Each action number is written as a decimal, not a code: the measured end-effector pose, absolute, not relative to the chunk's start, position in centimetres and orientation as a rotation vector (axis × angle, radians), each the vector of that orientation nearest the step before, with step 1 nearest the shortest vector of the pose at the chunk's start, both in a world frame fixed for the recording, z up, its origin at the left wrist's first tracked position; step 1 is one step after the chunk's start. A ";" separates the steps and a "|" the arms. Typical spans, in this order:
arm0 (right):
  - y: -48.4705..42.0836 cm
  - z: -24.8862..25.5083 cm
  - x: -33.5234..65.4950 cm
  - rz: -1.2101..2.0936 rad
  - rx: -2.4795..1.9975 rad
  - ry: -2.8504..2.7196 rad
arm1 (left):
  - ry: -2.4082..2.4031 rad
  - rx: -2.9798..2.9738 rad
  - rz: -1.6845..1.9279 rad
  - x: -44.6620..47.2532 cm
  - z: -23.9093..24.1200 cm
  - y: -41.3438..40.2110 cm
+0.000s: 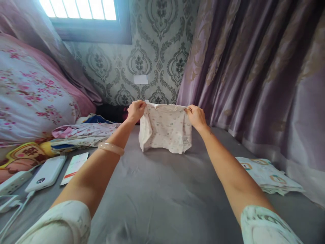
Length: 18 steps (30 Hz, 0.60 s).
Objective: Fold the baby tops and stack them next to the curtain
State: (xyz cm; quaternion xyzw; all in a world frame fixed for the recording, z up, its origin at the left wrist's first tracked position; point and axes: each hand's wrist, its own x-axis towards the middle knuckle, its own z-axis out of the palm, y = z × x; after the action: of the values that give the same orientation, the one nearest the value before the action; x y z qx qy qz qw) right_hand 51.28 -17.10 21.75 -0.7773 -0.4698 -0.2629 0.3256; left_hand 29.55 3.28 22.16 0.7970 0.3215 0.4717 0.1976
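Observation:
A small cream garment with a faint print hangs stretched between my two hands above the grey bed sheet. My left hand pinches its upper left corner and my right hand pinches its upper right corner. Both arms reach straight out over the bed. The garment's lower edge touches or nearly touches the sheet. A pale bangle sits on my left wrist.
A folded printed cloth lies on the sheet at the right, near the purple curtain. At the left are a phone, a white power bank, a floral quilt and loose floral clothes. Patterned wallpaper and a window are behind.

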 end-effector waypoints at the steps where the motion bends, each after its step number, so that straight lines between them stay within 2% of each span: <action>1: -16.9 21.7 51.4 -0.663 -2.021 -1.223 | 0.878 2.213 1.311 29.7 21.8 3.5; 12: -17.0 21.0 51.7 -0.643 -1.775 -1.222 | 0.689 2.094 1.457 30.0 20.1 3.3; 18: -20.5 21.4 49.8 -0.559 -1.720 -1.302 | 0.654 2.236 1.510 25.8 20.9 0.1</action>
State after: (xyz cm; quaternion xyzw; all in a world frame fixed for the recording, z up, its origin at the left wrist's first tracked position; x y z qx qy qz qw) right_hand 49.83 -20.51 21.43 -0.6927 -0.5245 -0.2253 0.4407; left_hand 25.76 0.11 20.86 0.7921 0.2315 0.5348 0.1817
